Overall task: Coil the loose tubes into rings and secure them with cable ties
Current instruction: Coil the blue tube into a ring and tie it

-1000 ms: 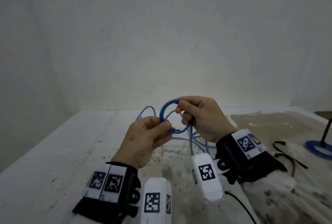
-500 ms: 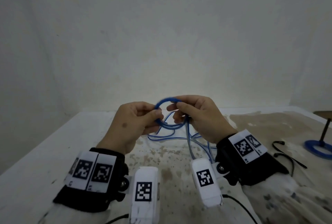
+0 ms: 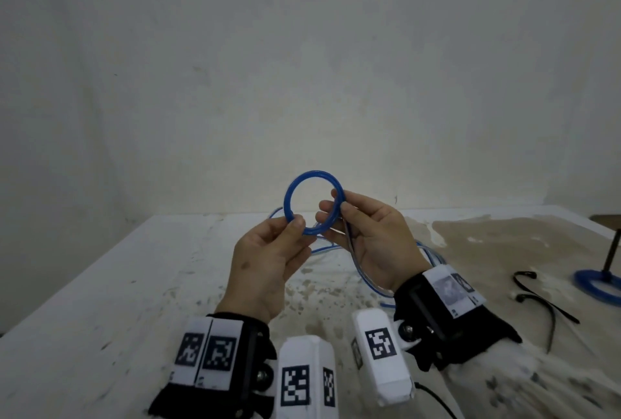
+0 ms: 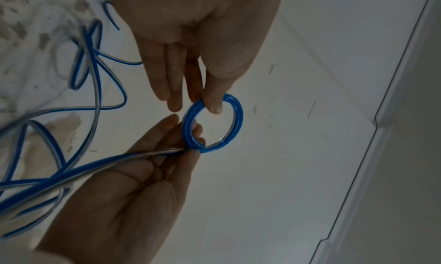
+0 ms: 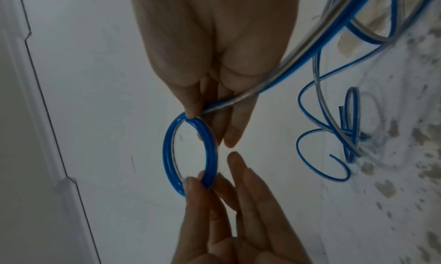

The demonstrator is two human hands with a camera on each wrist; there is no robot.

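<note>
A small coil of blue tube [image 3: 289, 198] is held upright in the air above the white table [image 3: 100, 301]. My left hand [image 3: 295, 225] pinches the coil's lower left between thumb and forefinger. My right hand [image 3: 331, 208] pinches its right side, and the loose tube [image 3: 369, 280] runs down across that palm to tangled loops on the table. In the left wrist view my left hand [image 4: 210, 106] comes from above and my right hand [image 4: 195, 141] from below onto the coil [image 4: 238, 117]. The right wrist view shows my right hand [image 5: 193, 115], left hand [image 5: 198, 181], the coil [image 5: 167, 151] and the loose tube [image 5: 322, 98].
Two black cable ties [image 3: 537, 297] lie on the table to the right. Beyond them a finished blue ring [image 3: 594, 287] sits round the foot of a dark post [image 3: 610, 254]. A wall stands close behind the table. The tabletop is stained brown on the right.
The coil has risen and turned face-on as a full round ring. My left hand's pinch has shifted from the coil's upper left to its lower left, and my right palm has opened towards me.
</note>
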